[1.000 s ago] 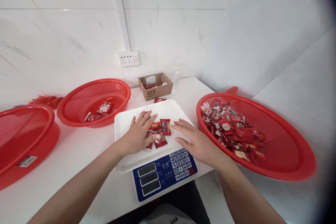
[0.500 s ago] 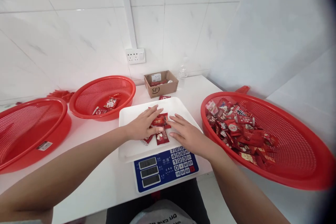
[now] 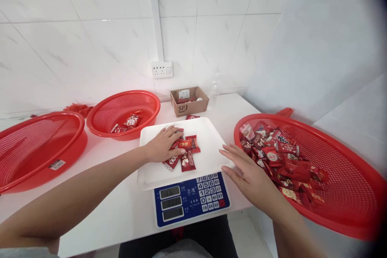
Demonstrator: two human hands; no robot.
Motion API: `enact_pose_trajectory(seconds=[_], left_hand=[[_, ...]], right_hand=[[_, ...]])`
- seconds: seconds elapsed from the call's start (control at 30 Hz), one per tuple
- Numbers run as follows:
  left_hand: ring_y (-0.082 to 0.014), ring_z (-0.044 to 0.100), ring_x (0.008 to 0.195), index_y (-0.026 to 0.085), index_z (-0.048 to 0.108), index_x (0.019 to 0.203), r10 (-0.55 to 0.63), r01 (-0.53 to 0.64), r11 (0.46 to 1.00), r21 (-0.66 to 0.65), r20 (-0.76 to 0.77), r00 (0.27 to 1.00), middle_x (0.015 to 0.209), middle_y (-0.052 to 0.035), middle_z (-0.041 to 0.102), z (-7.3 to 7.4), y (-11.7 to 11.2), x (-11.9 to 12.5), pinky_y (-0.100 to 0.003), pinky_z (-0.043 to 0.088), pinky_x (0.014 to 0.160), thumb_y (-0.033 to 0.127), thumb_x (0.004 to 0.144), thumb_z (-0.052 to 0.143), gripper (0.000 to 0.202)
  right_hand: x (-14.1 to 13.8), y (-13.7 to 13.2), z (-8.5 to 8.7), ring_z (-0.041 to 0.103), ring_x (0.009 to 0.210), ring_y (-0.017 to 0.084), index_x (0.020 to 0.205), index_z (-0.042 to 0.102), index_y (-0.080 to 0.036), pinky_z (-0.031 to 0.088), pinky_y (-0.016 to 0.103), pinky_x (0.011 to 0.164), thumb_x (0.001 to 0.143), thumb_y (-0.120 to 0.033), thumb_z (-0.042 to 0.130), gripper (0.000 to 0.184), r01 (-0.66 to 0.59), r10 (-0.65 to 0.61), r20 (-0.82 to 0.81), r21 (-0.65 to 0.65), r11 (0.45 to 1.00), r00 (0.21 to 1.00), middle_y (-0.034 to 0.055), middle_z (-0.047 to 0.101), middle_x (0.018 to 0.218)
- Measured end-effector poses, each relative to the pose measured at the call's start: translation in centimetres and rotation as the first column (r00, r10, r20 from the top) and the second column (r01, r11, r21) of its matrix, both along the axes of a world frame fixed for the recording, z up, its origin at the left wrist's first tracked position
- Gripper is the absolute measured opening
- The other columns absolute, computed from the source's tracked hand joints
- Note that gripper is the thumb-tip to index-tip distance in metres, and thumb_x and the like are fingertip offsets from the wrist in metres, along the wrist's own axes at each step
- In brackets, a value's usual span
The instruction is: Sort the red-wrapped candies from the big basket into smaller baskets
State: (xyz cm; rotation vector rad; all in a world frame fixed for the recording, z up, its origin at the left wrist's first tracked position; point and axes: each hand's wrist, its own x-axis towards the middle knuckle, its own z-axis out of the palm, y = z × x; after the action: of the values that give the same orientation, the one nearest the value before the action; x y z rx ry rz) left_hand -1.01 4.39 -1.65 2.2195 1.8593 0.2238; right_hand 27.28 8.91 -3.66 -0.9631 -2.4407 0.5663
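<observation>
Several red candy packets (image 3: 188, 161) lie in a small pile on the white tray (image 3: 208, 157) of a digital scale (image 3: 193, 197). Over the pile's left side rests my left hand (image 3: 165, 145), fingers apart, touching the packets or just above them; I cannot tell which. My right hand (image 3: 242, 169) is at the tray's right edge, fingers spread and nothing in them. Just beyond it, the big red basket (image 3: 347, 161) holds a heap of similar packets (image 3: 281, 157).
On the left stand a red basket (image 3: 123, 94) with a few packets and another red basket (image 3: 68, 141). At the back are a cardboard box (image 3: 190, 107) and a clear plastic bottle (image 3: 215, 86), near the tiled wall (image 3: 115, 48) with a socket (image 3: 162, 69).
My right hand has moved right, from beside the packets to the tray's right edge. My left hand stays over the pile. The view has shifted slightly.
</observation>
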Motion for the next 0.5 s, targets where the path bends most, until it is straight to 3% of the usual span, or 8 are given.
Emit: enact_pose_trajectory(seconds=[0.13, 0.23, 0.4, 0.5], left_hand=[[-0.0322, 0.008, 0.138, 0.018, 0.032, 0.138, 0.113, -0.115, 0.993, 0.033, 0.053, 0.992, 0.149, -0.0143, 0.023, 0.0, 0.2, 1.8, -0.052, 0.014, 0.109, 0.065, 0.086, 0.025, 0.071], [-0.0367, 0.005, 0.137, 0.025, 0.025, 0.141, 0.116, -0.115, 0.993, -0.023, 0.024, 0.993, 0.151, -0.0115, 0.018, -0.5, 0.4, 3.2, -0.06, 0.009, 0.106, 0.07, 0.082, 0.026, 0.075], [-0.037, 0.01, 0.137, 0.033, 0.03, 0.139, -0.07, 0.07, 0.997, -0.014, -0.011, 0.998, 0.146, -0.0059, 0.033, -0.9, 0.1, 2.7, -0.062, 0.008, 0.105, 0.067, 0.084, 0.028, 0.065], [-0.0319, 0.014, 0.137, 0.033, 0.034, 0.137, -0.204, 0.204, 0.979, 0.013, 0.005, 0.979, 0.149, -0.0046, 0.026, -0.1, -0.3, 1.2, -0.055, 0.009, 0.109, 0.064, 0.084, 0.035, 0.062]], right_hand=[[1.0, 0.6, -0.7, 0.038, 0.128, 0.028, 0.121, 0.054, -0.021, 0.035, 0.051, 0.103, 0.088, -0.043, 0.042, 0.041, 0.068, -0.067, -0.026, 0.023, 0.997, 0.997, 0.0097, 0.05, 0.133], [1.2, 1.3, -1.6, 0.039, 0.128, 0.028, 0.119, 0.056, -0.021, 0.037, 0.05, 0.102, 0.087, -0.045, 0.042, 0.042, 0.097, -0.095, -0.046, 0.052, 0.994, 0.994, 0.0101, 0.052, 0.131], [1.4, 2.2, -2.7, 0.045, 0.123, 0.028, 0.114, 0.059, -0.022, 0.041, 0.048, 0.099, 0.084, -0.048, 0.043, 0.042, 0.111, -0.107, -0.067, 0.064, 0.992, 0.992, 0.0089, 0.054, 0.129], [1.8, 2.6, -3.0, 0.047, 0.121, 0.027, 0.114, 0.06, -0.023, 0.043, 0.046, 0.099, 0.082, -0.05, 0.044, 0.045, 0.093, -0.091, -0.071, 0.021, 0.995, 0.993, 0.0081, 0.055, 0.128]])
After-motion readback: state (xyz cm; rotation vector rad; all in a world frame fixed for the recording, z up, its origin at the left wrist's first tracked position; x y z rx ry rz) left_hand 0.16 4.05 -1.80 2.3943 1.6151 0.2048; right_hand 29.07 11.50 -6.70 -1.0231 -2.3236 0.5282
